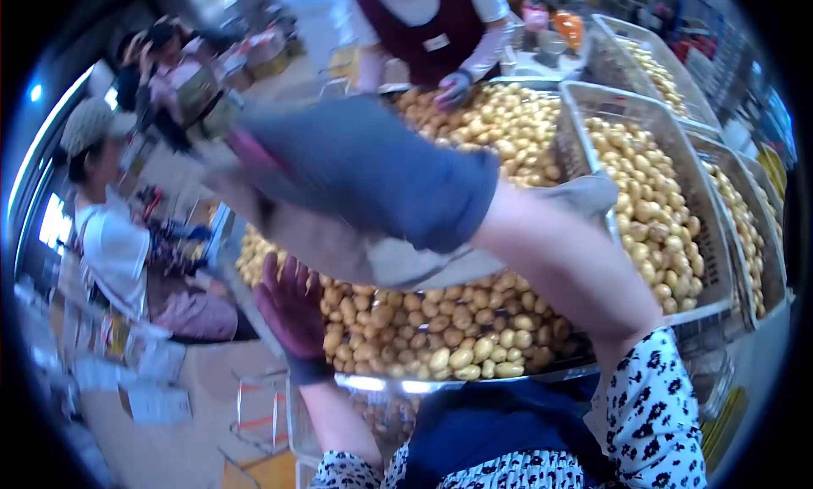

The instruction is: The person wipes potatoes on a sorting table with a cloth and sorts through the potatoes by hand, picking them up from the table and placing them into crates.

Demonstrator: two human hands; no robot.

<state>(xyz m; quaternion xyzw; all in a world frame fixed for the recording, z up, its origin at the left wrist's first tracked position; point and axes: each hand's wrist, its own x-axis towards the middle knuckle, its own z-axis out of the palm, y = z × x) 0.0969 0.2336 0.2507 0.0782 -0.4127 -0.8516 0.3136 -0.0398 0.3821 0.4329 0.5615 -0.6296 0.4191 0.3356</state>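
Observation:
My right hand (pixel 356 167), in a dark grey-blue glove, is raised across the view close to the camera and blurred by motion. Its fingers are smeared at the upper left. A grey-brown cloth (pixel 330 243) stretches below the hand and behind the forearm; whether the fingers grip it I cannot tell. My left hand (pixel 295 311), in a maroon glove with a dark cuff, is held up at the near left edge of the work table, fingers extended and apart. Beside it lies a wide heap of small yellow-brown produce (pixel 440 328), resembling small potatoes, partly hidden by my arm and the cloth.
Crates of the same produce stand on the right, the nearest a pale crate (pixel 718 269). Across the table, a co-worker's gloved hand (pixel 454 89) rests over the heap. Another person in a cap (pixel 118 235) is at the left. A metal-framed stool (pixel 258 421) stands lower left.

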